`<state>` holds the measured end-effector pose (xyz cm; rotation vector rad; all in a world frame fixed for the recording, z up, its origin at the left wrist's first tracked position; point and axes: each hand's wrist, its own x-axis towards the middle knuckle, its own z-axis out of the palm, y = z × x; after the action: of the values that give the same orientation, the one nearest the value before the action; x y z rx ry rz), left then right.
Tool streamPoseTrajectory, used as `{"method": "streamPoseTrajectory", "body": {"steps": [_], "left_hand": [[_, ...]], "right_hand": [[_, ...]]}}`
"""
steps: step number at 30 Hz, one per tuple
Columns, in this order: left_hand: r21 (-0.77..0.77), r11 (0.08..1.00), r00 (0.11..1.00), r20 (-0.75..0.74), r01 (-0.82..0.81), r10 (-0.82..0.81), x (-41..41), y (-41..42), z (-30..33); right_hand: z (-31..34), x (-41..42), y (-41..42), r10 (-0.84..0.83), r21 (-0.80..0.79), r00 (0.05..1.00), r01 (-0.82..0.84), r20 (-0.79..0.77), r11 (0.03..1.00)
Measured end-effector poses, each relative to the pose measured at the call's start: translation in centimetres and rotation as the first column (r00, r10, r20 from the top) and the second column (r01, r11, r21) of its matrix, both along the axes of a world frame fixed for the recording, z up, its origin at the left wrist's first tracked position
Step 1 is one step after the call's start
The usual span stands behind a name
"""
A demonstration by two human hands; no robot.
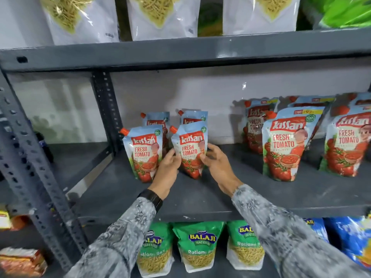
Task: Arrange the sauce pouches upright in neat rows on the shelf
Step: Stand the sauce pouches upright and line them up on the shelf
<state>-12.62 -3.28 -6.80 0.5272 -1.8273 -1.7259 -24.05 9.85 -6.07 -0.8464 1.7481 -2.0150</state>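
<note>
A tomato ketchup pouch (pixel 190 149) with an orange spout stands upright on the grey shelf (pixel 200 197). My left hand (pixel 168 169) grips its left edge and my right hand (pixel 216 163) grips its right edge. Just left of it stands another pouch (pixel 143 151), upright. Two more pouches (pixel 156 121) (pixel 193 118) stand in a row behind these. On the right side of the shelf a larger pouch (pixel 285 145) stands in front, with one (pixel 349 143) at the far right and several others leaning behind them.
A perforated grey upright (pixel 106 109) rises behind the left pouches, and another post (pixel 26 149) crosses the left foreground. White snack bags (pixel 162 17) fill the shelf above. Green snack bags (pixel 197 245) and blue packs (pixel 349 237) sit on the shelf below.
</note>
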Motion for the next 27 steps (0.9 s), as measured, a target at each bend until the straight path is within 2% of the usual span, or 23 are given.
{"method": "streamPoseTrajectory", "body": {"steps": [9, 21, 24, 27], "left_hand": [[0.085, 0.995, 0.998, -0.04, 0.046, -0.043, 0.1, 1.0, 0.5], [0.044, 0.998, 0.998, -0.042, 0.045, -0.043, 0.3, 1.1, 0.1], [-0.074, 0.997, 1.0, -0.017, 0.024, -0.026, 1.5, 1.1, 0.0], [-0.126, 0.983, 0.988, -0.097, -0.131, 0.119, 4.6, 0.1, -0.8]], "right_hand": [[-0.5, -0.4, 0.3, -0.059, -0.027, 0.996, 0.057, -0.074, 0.998], [-1.1, -0.6, 0.5, -0.067, -0.031, 0.996, 0.065, -0.06, 0.997], [-1.3, 0.0, 1.1, -0.181, -0.038, 0.983, 0.179, -0.031, 0.983], [-1.7, 1.4, 2.2, -0.37, -0.128, 0.928, 0.362, -0.042, 0.923]]}}
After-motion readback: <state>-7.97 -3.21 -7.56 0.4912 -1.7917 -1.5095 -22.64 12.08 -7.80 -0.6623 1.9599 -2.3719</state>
